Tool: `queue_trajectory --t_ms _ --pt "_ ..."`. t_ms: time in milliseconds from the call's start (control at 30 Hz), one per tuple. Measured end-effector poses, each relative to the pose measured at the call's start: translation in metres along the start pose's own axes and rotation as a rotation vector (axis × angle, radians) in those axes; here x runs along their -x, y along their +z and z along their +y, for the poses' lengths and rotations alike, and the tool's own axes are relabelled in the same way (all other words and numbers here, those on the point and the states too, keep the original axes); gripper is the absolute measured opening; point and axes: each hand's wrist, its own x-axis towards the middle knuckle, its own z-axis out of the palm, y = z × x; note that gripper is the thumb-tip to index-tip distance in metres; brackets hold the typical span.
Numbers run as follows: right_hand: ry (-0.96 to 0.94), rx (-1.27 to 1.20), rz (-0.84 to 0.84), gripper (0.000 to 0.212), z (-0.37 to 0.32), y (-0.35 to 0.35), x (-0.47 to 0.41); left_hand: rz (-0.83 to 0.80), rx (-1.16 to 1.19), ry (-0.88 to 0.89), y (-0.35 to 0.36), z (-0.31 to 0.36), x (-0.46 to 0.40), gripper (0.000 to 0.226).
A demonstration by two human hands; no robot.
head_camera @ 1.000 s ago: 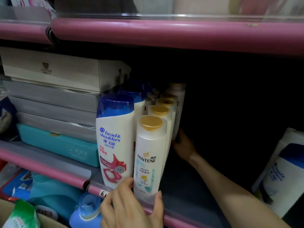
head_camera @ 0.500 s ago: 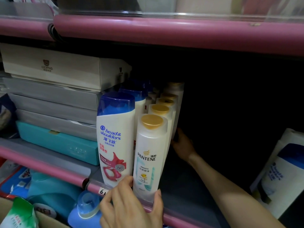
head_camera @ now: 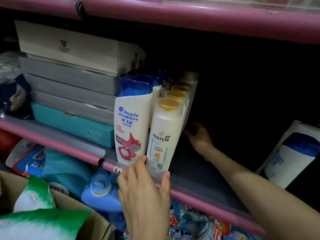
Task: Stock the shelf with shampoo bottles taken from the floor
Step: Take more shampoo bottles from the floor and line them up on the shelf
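Left hand point(head_camera: 145, 193) raised, fingers point(head_camera: 138, 166) spread; right hand point(head_camera: 199, 135) reaches forward.

White gold-capped Pantene bottles point(head_camera: 162, 134) stand upright in a row beside blue-capped Head & Shoulders bottles point(head_camera: 132, 122) on the shelf point(head_camera: 199, 177).
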Motion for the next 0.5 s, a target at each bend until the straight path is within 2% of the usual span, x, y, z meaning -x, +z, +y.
queue_trajectory --t_ms 100,233,400,500 --pt "0.053 0.057 0.009 0.048 -0.008 -0.02 0.037 -0.04 0.126 -0.001 -0.015 0.002 0.008 0.06" --pt "0.082 -0.006 0.005 0.042 -0.02 -0.05 0.097 -0.123 0.248 -0.026 -0.031 0.001 0.023 0.05" --pt "0.028 -0.1 -0.054 0.031 -0.027 -0.069 0.174 -0.292 0.336 -0.035 -0.042 -0.008 0.049 0.026" --pt "0.028 -0.191 -0.096 0.025 -0.024 -0.073 0.213 -0.392 0.303 -0.041 -0.042 -0.015 0.066 0.018"
